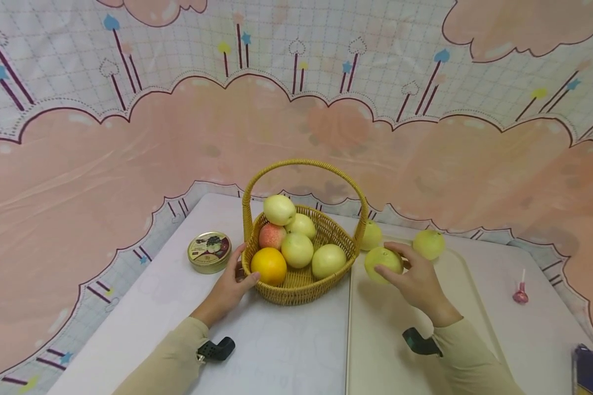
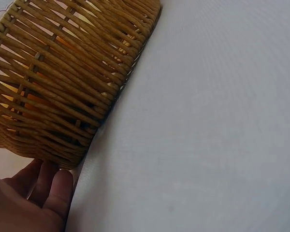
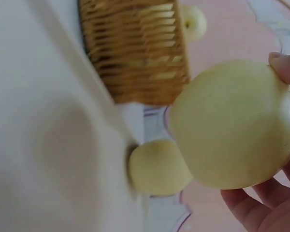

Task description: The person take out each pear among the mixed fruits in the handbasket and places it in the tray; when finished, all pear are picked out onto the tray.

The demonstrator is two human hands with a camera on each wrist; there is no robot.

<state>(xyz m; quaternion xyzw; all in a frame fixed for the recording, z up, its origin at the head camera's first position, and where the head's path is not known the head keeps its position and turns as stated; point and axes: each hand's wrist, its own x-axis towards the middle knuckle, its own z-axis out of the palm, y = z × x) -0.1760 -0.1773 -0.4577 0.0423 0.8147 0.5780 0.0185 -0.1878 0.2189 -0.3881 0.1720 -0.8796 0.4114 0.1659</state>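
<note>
A wicker basket (image 1: 286, 297) with a tall arched handle holds an orange (image 1: 269, 266), a red-pink fruit (image 1: 272, 236) and several pale green fruits (image 1: 328, 261). My left hand (image 1: 229, 285) grips the basket's left side, thumb at the front rim and fingers against the outer wall; in the left wrist view the fingertips (image 2: 61, 189) sit at its base. To the right, a round yellow-green fruit (image 1: 384, 264) is held between thumb and fingers of my right hand (image 1: 417, 278). In the right wrist view this fruit (image 3: 237, 125) hangs over the tray, beside the basket.
A cream tray (image 1: 400, 351) lies right of the basket. Two more yellow-green fruits, one behind the basket (image 1: 371, 236) and one at the tray's back (image 1: 429, 244), stand there. A round tin (image 1: 209, 252) is at left, a lollipop (image 1: 521, 293) and a dark packet (image 1: 592, 368) at right.
</note>
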